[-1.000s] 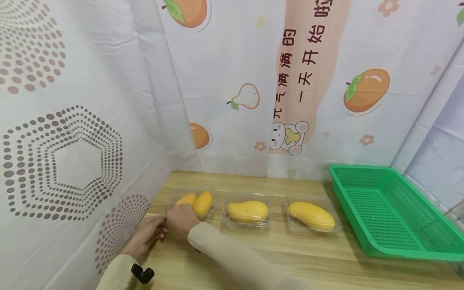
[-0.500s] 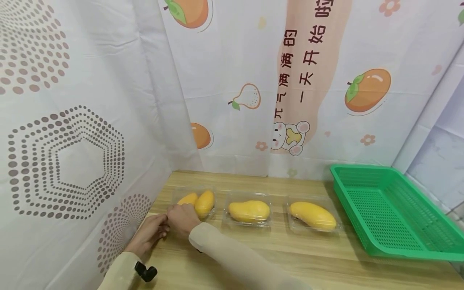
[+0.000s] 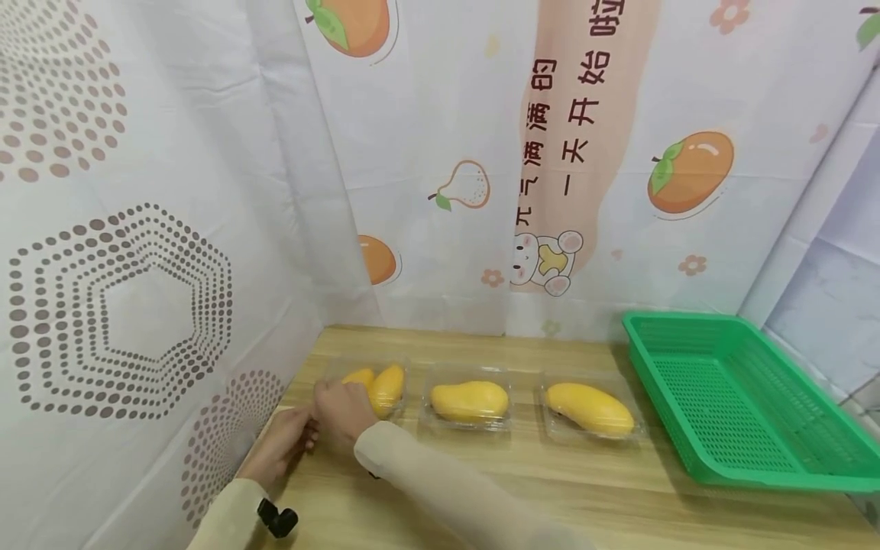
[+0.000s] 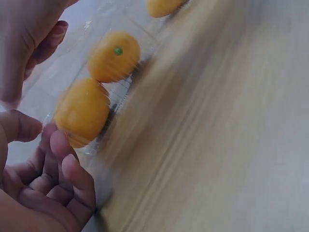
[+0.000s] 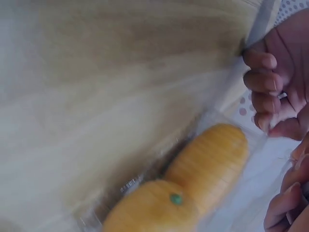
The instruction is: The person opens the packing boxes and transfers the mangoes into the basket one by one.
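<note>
Two yellow mangoes point(image 3: 387, 389) lie side by side in a clear plastic box point(image 3: 344, 365) at the table's left. One bears a small green sticker in both wrist views. At the box's near left corner, my left hand point(image 3: 282, 443) pinches the plastic edge between thumb and index finger, its other fingers curled. My right hand point(image 3: 346, 411) is beside it, over the box's left end, with curled fingers gripping the edge; its exact contact is partly hidden. Both hands are close together in the left wrist view, where the film-like plastic point(image 4: 89, 150) shines around the fruit.
Rightward stand two more clear boxes, one with a mango point(image 3: 470, 401) and another with a mango point(image 3: 590, 409). A green plastic basket point(image 3: 729, 477) occupies the right end of the wooden table point(image 3: 619, 496). Printed curtains point(image 3: 426, 313) hang close behind and on the left.
Both hands stay at the left box's corner with only slight finger shifts. The right hand sits a touch higher over the nearer mango. The head view has shifted slightly.
</note>
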`<state>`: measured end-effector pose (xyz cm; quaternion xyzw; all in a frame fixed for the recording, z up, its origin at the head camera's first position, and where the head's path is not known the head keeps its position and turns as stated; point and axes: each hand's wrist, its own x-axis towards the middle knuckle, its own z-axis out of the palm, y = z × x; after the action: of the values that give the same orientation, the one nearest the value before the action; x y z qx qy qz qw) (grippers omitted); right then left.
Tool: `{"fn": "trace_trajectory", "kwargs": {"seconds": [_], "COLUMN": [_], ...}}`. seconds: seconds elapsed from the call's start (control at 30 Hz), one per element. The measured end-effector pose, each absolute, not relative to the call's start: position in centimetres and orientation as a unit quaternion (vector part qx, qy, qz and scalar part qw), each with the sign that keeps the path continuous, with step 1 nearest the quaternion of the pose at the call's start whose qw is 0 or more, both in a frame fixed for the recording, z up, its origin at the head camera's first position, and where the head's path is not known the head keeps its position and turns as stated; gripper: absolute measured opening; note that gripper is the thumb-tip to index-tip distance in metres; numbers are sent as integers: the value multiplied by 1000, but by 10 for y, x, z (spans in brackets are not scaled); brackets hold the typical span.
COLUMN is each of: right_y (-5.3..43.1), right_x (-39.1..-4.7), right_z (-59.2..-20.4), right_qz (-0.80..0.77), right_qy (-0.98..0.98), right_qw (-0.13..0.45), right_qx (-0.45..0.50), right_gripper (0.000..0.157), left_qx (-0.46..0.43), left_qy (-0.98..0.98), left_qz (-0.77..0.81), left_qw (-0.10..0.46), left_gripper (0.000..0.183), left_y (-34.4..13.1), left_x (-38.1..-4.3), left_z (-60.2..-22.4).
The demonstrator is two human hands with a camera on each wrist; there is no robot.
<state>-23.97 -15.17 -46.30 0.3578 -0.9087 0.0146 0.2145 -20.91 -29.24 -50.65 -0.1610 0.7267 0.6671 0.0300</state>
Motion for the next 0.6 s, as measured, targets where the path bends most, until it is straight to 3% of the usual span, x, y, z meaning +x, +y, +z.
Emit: {"fn": "trace_trajectory", "kwargs": {"seconds": [0.2, 0.6], "right_y": [-148, -134], "right_x": [-240, -239], "right_z": [-468, -479], "right_qz": [-11, -41], "right_qy": [-911, -878], "right_qw": [211, 268], "right_qx": [355, 394], "right_gripper": [21, 13], "left_qx": [-139, -135], "left_qy": [746, 735], "left_qz": [651, 664], "left_qw": [33, 41], "left_gripper": [25, 22], "left_y": [-291, -299], "left_x": [-209, -209], "left_z": [-509, -506]}}
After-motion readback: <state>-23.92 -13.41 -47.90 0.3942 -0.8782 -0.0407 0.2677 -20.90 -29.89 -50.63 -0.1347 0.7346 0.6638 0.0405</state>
